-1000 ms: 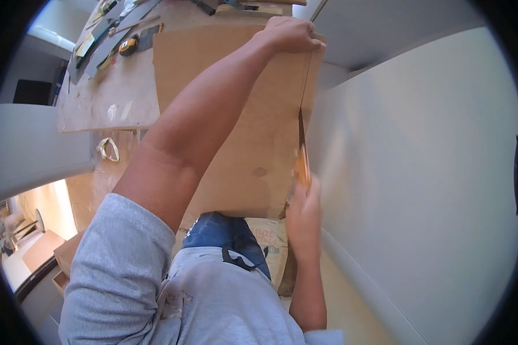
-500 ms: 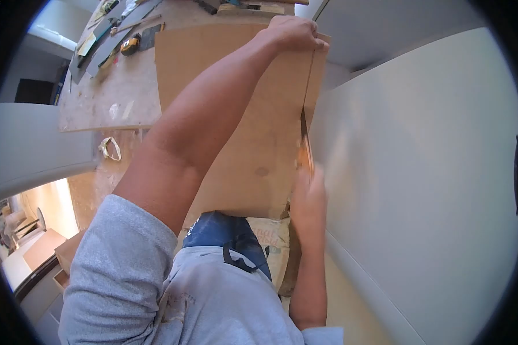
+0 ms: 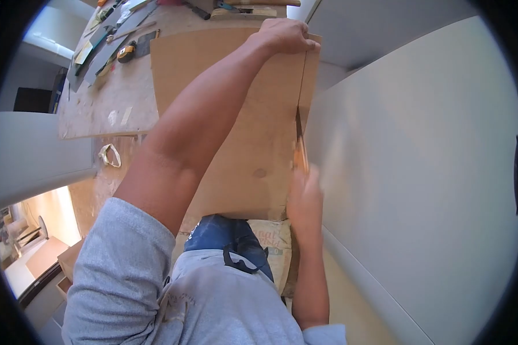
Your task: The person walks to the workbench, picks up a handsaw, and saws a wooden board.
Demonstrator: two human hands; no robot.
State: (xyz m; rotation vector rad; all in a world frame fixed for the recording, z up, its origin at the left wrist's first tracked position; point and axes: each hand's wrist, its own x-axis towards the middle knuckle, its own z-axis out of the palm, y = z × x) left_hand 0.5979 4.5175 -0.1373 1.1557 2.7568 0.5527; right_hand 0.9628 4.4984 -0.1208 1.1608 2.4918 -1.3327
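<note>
A thin brown wooden board (image 3: 230, 149) lies in front of me, with a long narrow cut running near its right edge. My left hand (image 3: 283, 35) is at the far right corner, its fingers closed on the board's edge and the thumb lying across the line of the cut. Closer to my body, my right hand (image 3: 305, 198) is wrapped around the orange-brown handle of a handsaw (image 3: 299, 123). The dark blade sits in the cut, and part of it is hidden below the board. Motion blurs the handle and my right fingers slightly.
A worktable (image 3: 106, 109) at the left carries a yellow-black tape measure (image 3: 126, 53), grey strips and several tools. A large pale panel (image 3: 408, 138) stands close along the right. Under the board's near edge lies a printed paper sack (image 3: 276, 244).
The view has shifted a little, so the board and both hands appear slightly farther left. My left hand keeps its place on the board, and the saw remains in the cut.
</note>
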